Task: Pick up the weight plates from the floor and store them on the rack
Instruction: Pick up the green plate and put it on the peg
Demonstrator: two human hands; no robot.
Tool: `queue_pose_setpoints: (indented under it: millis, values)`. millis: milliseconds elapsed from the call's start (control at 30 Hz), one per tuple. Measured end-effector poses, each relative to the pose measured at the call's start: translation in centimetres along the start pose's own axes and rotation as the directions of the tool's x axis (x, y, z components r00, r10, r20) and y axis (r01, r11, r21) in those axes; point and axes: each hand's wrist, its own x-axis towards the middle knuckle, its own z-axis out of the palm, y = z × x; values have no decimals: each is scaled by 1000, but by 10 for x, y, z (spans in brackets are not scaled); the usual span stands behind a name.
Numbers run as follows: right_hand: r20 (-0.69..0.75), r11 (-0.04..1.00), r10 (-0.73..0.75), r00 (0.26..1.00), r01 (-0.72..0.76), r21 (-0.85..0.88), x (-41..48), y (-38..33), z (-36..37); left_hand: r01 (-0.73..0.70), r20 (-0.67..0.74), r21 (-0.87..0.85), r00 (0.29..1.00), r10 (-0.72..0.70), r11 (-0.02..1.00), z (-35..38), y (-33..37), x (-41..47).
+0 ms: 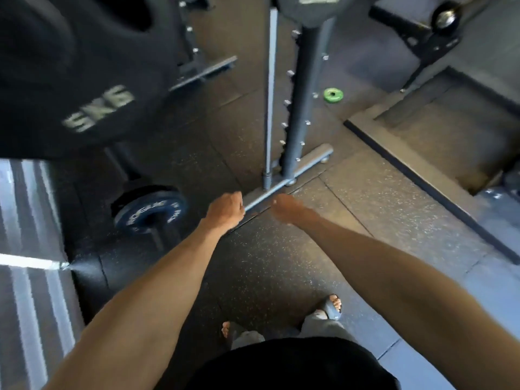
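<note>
While arms stretch forward, left hand (pixel 226 211) fingers curled, empty; right hand (pixel 287 209) fingers blurred, state unclear.

place: gym | evidence: speckled rubber floor (pixel 267 263); weight plates (pixel 150 211); steel rack (pixel 298 108)

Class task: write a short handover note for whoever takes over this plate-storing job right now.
Left hand: fingers curled, holding nothing.
Right hand: blurred, seemingly empty.
Green plate lies on the floor beyond the rack post.
Blue plate sits low at left; on a peg or the floor, unclear.
Done: black plate is off the floor, upper left.
Left: store the green plate, check the blue.
</note>
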Motion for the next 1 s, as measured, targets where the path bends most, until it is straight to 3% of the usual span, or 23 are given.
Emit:
queue_pose_setpoints:
  millis: [167,367,500,767,1000]
  values:
    - [-23,988,153,988,-152,32,-37,157,-36,-92,414,46,908,65,995,54,151,38]
    - [-72,930,352,933,-340,140,-76,311,-82,-281,482,56,848,220,958,103,324,84]
    - [-71,885,447,892,-428,184,-79,381,-113,-332,489,2,823,289,943,122,416,119]
    - [63,867,465,883,-469,167,-3,487,-180,-136,516,-225,823,236,965,145,508,225]
    - [135,948,314,940,-318,8,111,511,-271,89,473,-295,879,64,951,109,512,305]
